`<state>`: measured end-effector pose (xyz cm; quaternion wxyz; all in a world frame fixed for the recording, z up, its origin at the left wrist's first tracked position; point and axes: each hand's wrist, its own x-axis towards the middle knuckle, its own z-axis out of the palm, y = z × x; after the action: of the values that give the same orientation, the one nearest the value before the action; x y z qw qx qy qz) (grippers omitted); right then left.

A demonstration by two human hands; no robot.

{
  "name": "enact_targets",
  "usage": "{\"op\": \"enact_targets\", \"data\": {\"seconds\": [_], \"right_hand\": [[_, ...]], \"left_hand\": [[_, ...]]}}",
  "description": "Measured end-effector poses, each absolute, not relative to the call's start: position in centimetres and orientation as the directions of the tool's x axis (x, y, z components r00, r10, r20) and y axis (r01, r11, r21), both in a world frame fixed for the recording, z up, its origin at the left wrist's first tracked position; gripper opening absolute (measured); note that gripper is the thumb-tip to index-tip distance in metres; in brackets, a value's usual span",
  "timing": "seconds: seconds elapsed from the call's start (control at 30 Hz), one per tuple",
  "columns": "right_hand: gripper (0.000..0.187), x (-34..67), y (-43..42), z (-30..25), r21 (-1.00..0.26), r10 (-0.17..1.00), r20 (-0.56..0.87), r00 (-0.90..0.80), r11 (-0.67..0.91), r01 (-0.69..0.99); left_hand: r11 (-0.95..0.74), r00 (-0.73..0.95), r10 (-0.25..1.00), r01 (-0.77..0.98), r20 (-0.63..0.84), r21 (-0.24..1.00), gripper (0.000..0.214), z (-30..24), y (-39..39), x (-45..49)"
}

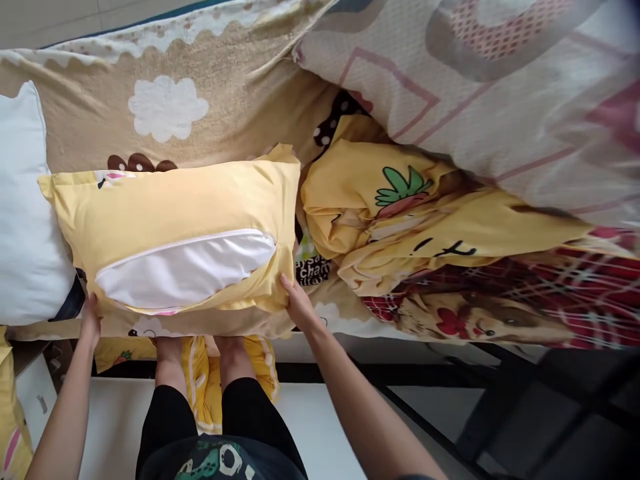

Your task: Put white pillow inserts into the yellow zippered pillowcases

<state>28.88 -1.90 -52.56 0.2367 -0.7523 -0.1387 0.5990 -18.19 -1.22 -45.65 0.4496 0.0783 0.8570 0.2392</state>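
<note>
A yellow pillowcase [185, 203] lies in front of me on the bed, with a white pillow [187, 267] showing through its long open slit. My left hand [91, 321] grips the near left corner of the pillowcase; its fingers are partly hidden behind the fabric. At the near right corner, my right hand [299, 303] pinches the yellow cloth, thumb on top. The slit faces up and runs nearly the whole length of the near side.
A bare white pillow [23, 207] rests at the left. Crumpled yellow bedding [415, 220] lies to the right, beside a red plaid blanket [480, 307] and a pale patterned quilt [500, 107]. The bed sheet [240, 100] is tan. Yellow fabric [203, 393] sits behind my legs.
</note>
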Motion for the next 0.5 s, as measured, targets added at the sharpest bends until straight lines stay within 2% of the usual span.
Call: {"op": "enact_targets", "data": {"seconds": [0.1,0.23,0.3,0.43,0.5], "right_hand": [[0.064,26.6,-3.0,-53.8,-0.521,0.473,-0.836,0.279,-0.844,-0.131],[0.055,27.9,-1.5,-54.4,-0.534,0.464,-0.813,0.350,-0.835,-0.132],[0.052,30.7,-0.5,-53.5,-0.549,0.463,-0.790,0.401,-0.826,-0.130],[0.049,35.8,0.6,-50.4,-0.603,0.487,-0.741,0.462,-0.785,-0.141],[0.049,37.1,0.3,-49.3,-0.631,0.543,-0.733,0.409,-0.767,-0.114]], "left_hand": [[0.847,-0.590,0.287,-0.211,-0.754,0.488,0.046,-47.4,-0.8,-16.8],[0.799,-0.639,0.271,-0.268,-0.720,0.538,0.044,-46.9,3.9,-16.2],[0.731,-0.631,0.346,-0.282,-0.694,0.621,0.042,-44.0,5.6,-16.1],[0.523,-0.557,0.651,-0.163,-0.516,0.837,0.040,-37.0,4.6,-16.2],[0.498,-0.576,0.675,-0.105,-0.461,0.861,0.044,-35.7,2.0,-17.0]]}}
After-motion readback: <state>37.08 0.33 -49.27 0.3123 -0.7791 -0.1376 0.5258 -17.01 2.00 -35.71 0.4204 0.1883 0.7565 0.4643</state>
